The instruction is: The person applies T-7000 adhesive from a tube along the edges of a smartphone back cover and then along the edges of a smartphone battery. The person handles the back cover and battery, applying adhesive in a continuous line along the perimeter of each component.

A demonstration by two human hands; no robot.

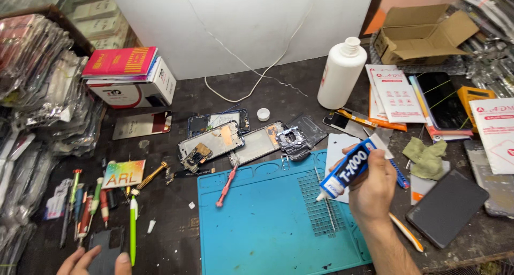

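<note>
a blue glue tube point(349, 169) is clamped in the right hand point(375, 189), the fingers wrapped round its body and the thumb pressed along one side. it is held tilted, with its white nozzle end pointing down and to the left over the blue repair mat point(267, 227), just above the mat's gridded section; the tilt seems suited to keeping the nozzle low and aimed at the work surface. the tube is held in the air, apart from the mat.

the left hand point(93, 261) is seen only in part at the bottom edge, fingers spread and flat, resting on or just over a dark phone-shaped panel point(107, 245) on the table, as if to steady it. nothing is gripped by it.

just beyond the mat's far edge, opened phone frames point(211, 141) are laid side by side with their insides facing up. a pink-handled screwdriver point(227, 185) lies across the mat's upper left corner. a row of screwdrivers and pens point(88, 205) is set out to the left, near the left hand. a white plastic bottle point(341, 71) stands upright behind, its small white cap point(263, 114) lying apart beside it. a green cloth point(425, 157) lies to the right of the tube.
</note>
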